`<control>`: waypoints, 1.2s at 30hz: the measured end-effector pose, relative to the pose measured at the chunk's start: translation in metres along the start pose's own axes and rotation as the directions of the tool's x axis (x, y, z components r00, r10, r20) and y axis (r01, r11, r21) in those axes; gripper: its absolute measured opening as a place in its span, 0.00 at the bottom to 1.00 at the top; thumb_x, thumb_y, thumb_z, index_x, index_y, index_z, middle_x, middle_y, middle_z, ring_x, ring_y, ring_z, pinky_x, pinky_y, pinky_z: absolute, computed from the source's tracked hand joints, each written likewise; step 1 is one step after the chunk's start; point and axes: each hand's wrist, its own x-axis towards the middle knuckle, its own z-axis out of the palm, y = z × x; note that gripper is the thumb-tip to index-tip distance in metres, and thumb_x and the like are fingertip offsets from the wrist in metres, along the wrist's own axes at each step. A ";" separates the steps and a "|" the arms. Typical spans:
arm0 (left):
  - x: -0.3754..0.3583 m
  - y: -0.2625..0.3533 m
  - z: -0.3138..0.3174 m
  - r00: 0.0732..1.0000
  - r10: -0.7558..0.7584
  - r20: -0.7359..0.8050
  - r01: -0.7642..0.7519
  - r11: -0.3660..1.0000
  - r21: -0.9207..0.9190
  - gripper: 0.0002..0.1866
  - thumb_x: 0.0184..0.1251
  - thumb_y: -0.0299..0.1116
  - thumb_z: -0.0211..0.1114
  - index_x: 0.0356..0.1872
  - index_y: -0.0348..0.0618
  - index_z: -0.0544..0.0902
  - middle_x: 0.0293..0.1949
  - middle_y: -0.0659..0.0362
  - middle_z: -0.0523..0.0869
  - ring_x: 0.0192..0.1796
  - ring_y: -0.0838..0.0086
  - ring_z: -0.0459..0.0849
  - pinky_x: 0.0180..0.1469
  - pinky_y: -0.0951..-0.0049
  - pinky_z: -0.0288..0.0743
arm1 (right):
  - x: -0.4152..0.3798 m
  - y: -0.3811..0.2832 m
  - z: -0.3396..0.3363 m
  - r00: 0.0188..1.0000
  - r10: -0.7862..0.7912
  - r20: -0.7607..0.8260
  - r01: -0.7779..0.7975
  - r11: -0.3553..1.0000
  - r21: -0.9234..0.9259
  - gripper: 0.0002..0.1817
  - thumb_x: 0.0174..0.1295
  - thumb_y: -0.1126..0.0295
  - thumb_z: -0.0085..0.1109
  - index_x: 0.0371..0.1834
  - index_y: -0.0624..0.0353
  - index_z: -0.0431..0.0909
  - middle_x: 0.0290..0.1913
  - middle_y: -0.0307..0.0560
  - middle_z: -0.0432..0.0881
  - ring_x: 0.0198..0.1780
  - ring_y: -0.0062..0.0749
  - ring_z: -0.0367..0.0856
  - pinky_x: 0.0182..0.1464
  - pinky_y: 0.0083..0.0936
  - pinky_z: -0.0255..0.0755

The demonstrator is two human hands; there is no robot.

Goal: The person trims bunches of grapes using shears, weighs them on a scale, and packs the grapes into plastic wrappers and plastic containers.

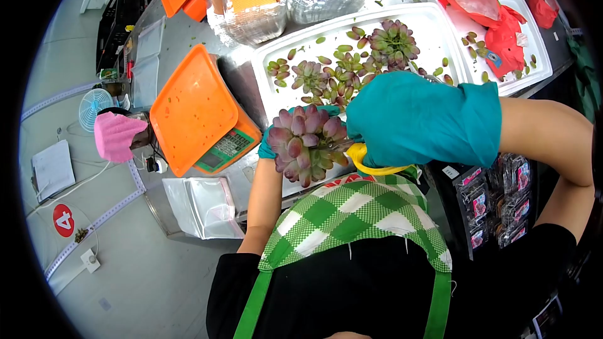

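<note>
A large purple-green succulent rosette [306, 143] is held up in front of the apron. My left hand [267, 144], in a teal glove, grips it from behind, mostly hidden by the leaves. My right hand [402, 119], also gloved, is closed on yellow-handled scissors [377, 164] at the rosette's right side, where the blades are hard to make out. Just beyond both hands lies a white tray [264, 91] with more rosettes [394, 44] and loose leaves [345, 81].
An orange-topped scale [195, 110] stands to the left, above clear plastic bags [204, 206]. Plastic containers [248, 3] are at the back. A second white tray [534, 31] with red bags [502, 41] sits at the right, packaged items [499, 198] below it.
</note>
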 end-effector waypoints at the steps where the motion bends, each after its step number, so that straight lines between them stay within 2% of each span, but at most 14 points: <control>1: 0.001 0.001 0.000 1.000 0.000 0.001 0.000 1.000 -0.010 0.26 0.58 0.43 0.55 0.55 0.46 0.60 0.52 0.59 0.67 0.52 0.69 0.66 0.57 0.68 0.60 | 0.000 0.001 0.004 0.999 0.003 -0.034 -0.004 1.000 -0.014 0.13 0.46 0.60 0.55 0.25 0.60 0.79 0.20 0.53 0.76 0.24 0.47 0.76 0.27 0.37 0.70; 4: 0.002 0.004 0.000 1.000 0.000 0.003 0.000 0.999 -0.044 0.27 0.58 0.43 0.55 0.55 0.46 0.59 0.53 0.59 0.67 0.53 0.69 0.66 0.57 0.68 0.60 | -0.002 0.007 0.009 0.997 0.047 -0.059 -0.044 0.998 0.038 0.11 0.44 0.64 0.57 0.27 0.58 0.80 0.22 0.52 0.77 0.25 0.46 0.76 0.28 0.36 0.70; 7: 0.003 0.006 0.001 1.000 -0.004 0.008 0.005 0.997 -0.079 0.27 0.58 0.43 0.56 0.56 0.45 0.59 0.53 0.59 0.66 0.53 0.69 0.66 0.57 0.68 0.60 | -0.006 0.000 0.006 0.978 0.205 0.034 -0.207 0.975 0.078 0.10 0.43 0.65 0.57 0.28 0.55 0.80 0.22 0.51 0.76 0.26 0.45 0.77 0.28 0.37 0.70; 13: 0.004 0.007 0.006 0.999 -0.024 0.032 0.029 0.988 -0.149 0.28 0.57 0.43 0.56 0.57 0.45 0.59 0.54 0.59 0.66 0.54 0.69 0.66 0.58 0.69 0.60 | -0.020 -0.004 0.028 0.976 0.212 -0.046 -0.215 0.974 -0.073 0.12 0.42 0.66 0.57 0.34 0.52 0.78 0.20 0.46 0.76 0.25 0.41 0.78 0.27 0.35 0.70; 19: 0.004 0.009 0.009 0.997 -0.049 0.056 0.060 0.975 -0.212 0.29 0.57 0.42 0.57 0.58 0.45 0.58 0.55 0.59 0.66 0.55 0.69 0.67 0.58 0.69 0.60 | -0.032 -0.011 0.049 0.949 0.137 -0.284 -0.188 0.968 -0.163 0.13 0.45 0.69 0.56 0.35 0.60 0.75 0.19 0.44 0.75 0.22 0.40 0.75 0.24 0.35 0.67; 22: 0.005 0.010 0.011 0.996 -0.060 0.069 0.075 0.967 -0.243 0.30 0.57 0.42 0.57 0.59 0.45 0.58 0.55 0.59 0.66 0.55 0.69 0.67 0.58 0.69 0.60 | -0.034 -0.007 0.062 0.899 0.001 -0.437 -0.199 0.892 -0.407 0.12 0.46 0.71 0.54 0.35 0.63 0.75 0.19 0.44 0.74 0.21 0.39 0.74 0.23 0.34 0.66; 25: 0.007 0.012 0.013 0.994 -0.073 0.086 0.094 0.957 -0.275 0.30 0.57 0.42 0.58 0.59 0.45 0.58 0.56 0.59 0.66 0.55 0.69 0.67 0.59 0.69 0.60 | -0.046 0.002 0.054 0.842 -0.055 -0.536 -0.097 0.963 -0.252 0.12 0.47 0.71 0.54 0.37 0.61 0.75 0.17 0.43 0.73 0.20 0.39 0.74 0.22 0.34 0.65; 28: 0.007 0.013 0.013 0.993 -0.078 0.090 0.103 0.945 -0.310 0.31 0.57 0.42 0.58 0.60 0.45 0.58 0.56 0.59 0.66 0.56 0.69 0.67 0.59 0.69 0.60 | -0.051 -0.002 0.049 0.906 0.144 -0.397 -0.214 0.967 -0.137 0.14 0.49 0.68 0.55 0.40 0.59 0.75 0.20 0.46 0.75 0.23 0.40 0.76 0.23 0.33 0.66; 31: 0.010 0.016 0.012 0.994 -0.068 0.090 0.096 0.932 -0.349 0.32 0.57 0.42 0.58 0.61 0.45 0.58 0.56 0.58 0.66 0.56 0.69 0.67 0.59 0.70 0.60 | -0.047 0.006 0.050 0.834 0.405 -0.374 -0.366 0.914 0.175 0.16 0.52 0.64 0.57 0.43 0.58 0.75 0.25 0.48 0.78 0.26 0.41 0.78 0.25 0.31 0.68; 32: 0.007 0.018 0.013 0.994 -0.062 0.085 0.089 0.927 -0.363 0.32 0.57 0.42 0.58 0.61 0.45 0.58 0.57 0.58 0.66 0.56 0.69 0.67 0.59 0.70 0.60 | -0.042 0.006 0.043 0.811 0.551 -0.198 -0.465 0.811 0.355 0.19 0.55 0.66 0.58 0.49 0.59 0.72 0.33 0.47 0.80 0.32 0.35 0.80 0.33 0.25 0.73; 34: 0.006 0.021 0.013 0.995 -0.057 0.083 0.085 0.917 -0.390 0.32 0.57 0.41 0.58 0.61 0.45 0.57 0.57 0.58 0.66 0.57 0.69 0.67 0.60 0.70 0.60 | -0.028 0.020 0.086 0.744 0.592 -0.311 -0.189 0.632 0.752 0.21 0.56 0.70 0.57 0.54 0.59 0.68 0.39 0.44 0.78 0.37 0.28 0.78 0.40 0.21 0.73; 35: 0.007 0.022 0.015 0.995 -0.053 0.083 0.082 0.911 -0.404 0.32 0.56 0.41 0.58 0.61 0.45 0.57 0.57 0.58 0.66 0.57 0.69 0.67 0.60 0.70 0.60 | -0.018 0.028 0.111 0.698 0.626 -0.347 -0.008 0.492 0.871 0.23 0.56 0.72 0.57 0.56 0.59 0.66 0.42 0.43 0.77 0.40 0.25 0.77 0.43 0.19 0.72; 36: 0.007 0.023 0.016 0.996 -0.046 0.082 0.076 0.905 -0.419 0.33 0.56 0.41 0.59 0.62 0.45 0.57 0.57 0.58 0.66 0.57 0.69 0.67 0.60 0.70 0.60 | -0.007 0.032 0.125 0.711 0.639 -0.295 0.075 0.347 0.935 0.25 0.56 0.73 0.56 0.58 0.59 0.63 0.46 0.42 0.74 0.44 0.22 0.74 0.47 0.18 0.70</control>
